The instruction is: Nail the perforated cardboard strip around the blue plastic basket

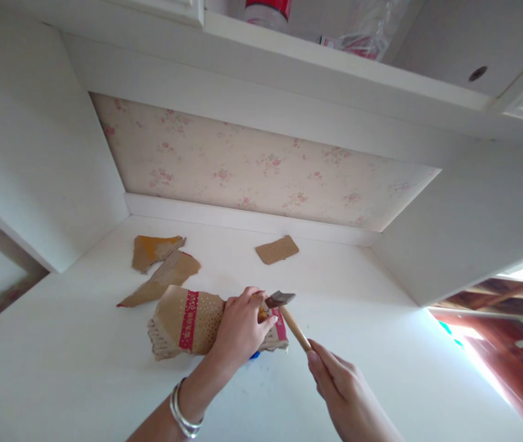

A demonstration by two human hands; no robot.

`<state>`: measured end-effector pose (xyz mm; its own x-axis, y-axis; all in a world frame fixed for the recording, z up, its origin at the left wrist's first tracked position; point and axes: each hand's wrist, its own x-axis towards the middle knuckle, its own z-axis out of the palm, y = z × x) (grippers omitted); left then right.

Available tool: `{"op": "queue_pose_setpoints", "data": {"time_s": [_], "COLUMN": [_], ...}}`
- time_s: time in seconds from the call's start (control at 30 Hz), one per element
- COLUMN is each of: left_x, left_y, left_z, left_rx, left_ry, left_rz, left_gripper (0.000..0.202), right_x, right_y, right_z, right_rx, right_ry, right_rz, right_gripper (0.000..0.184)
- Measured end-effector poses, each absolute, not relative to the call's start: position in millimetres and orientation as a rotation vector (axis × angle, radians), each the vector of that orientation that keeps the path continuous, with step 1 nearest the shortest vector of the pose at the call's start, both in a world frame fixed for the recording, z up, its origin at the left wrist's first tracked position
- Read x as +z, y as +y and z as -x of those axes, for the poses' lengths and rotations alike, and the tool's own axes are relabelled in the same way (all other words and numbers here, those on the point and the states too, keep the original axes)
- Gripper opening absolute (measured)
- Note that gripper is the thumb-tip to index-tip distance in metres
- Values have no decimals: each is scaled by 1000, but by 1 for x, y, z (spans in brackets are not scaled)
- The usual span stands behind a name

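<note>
A torn cardboard piece [204, 316] with red printed bands and many small holes lies on the white surface. My left hand [240, 322] rests over it, closed around a small golden-brown lump [262, 315] whose kind I cannot make out. My right hand [337, 380] is wrapped round the wooden handle of a small hammer [296, 325]. The hammer's dark metal head is just beside the left fingertips, close to the lump; whether they touch is unclear. Under the cardboard's near edge shows a bit of something blue [255, 355], mostly hidden.
Torn cardboard scraps [169, 276] lie at the back left, and a smaller cardboard scrap [277, 250] lies near the back edge. White side panels [468, 209] flank the surface. Overhead, a shelf [335, 67] holds a red-labelled container [268, 12] and clear plastic packaging.
</note>
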<state>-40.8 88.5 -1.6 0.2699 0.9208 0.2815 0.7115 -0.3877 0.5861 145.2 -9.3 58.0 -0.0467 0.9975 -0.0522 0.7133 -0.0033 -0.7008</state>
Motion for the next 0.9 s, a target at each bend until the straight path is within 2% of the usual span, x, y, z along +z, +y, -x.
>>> {"op": "queue_pose_setpoints", "data": {"time_s": [0.3,0.67,0.73,0.83,0.9], "left_x": [1,-2,2,10,15], "left_y": [87,88,87,87,87], "left_z": [41,43,45,48,50], "left_rx": [853,842,833,800,785], "left_ry": [1482,1495,1476,1446,1434], "left_rz": [-2201,-2209,-2212,-2245,-2268], "left_gripper": [37,46,40,17,14], "right_x": [52,37,28,18,13], "right_y": [-10,-9,-4,8,18], "right_z": [-144,-166,-180,-206,-225], "right_rx": [842,762,679,502,399], "right_ry": [-1806,-1642,-1665,-1701,-1730], "right_rz": [1771,1830,1887,2050,2212], "right_gripper": [43,48,49,48,48]}}
